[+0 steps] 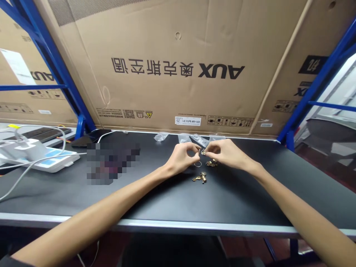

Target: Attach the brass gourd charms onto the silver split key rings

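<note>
My left hand [183,158] is closed in a pinch above the black table, thumb and forefinger nearly meeting; what lies between them is too small to make out. Facing it, my right hand [228,154] pinches a small metal ring [203,152] at its fingertips. A thin, larger ring [197,164] shows just under my left fingertips; whether it rests on the table I cannot tell. Below my right hand lies a cluster of brass-coloured metal pieces [211,163]. Closer to me, more small brass pieces [203,177] lie on the tabletop.
Clear plastic bags [184,138] lie along the table's back edge, before a large cardboard box [178,92]. Blue shelf posts [289,139] stand at both sides. On the left are a white power strip [55,165], cables and a blurred-out patch [109,163].
</note>
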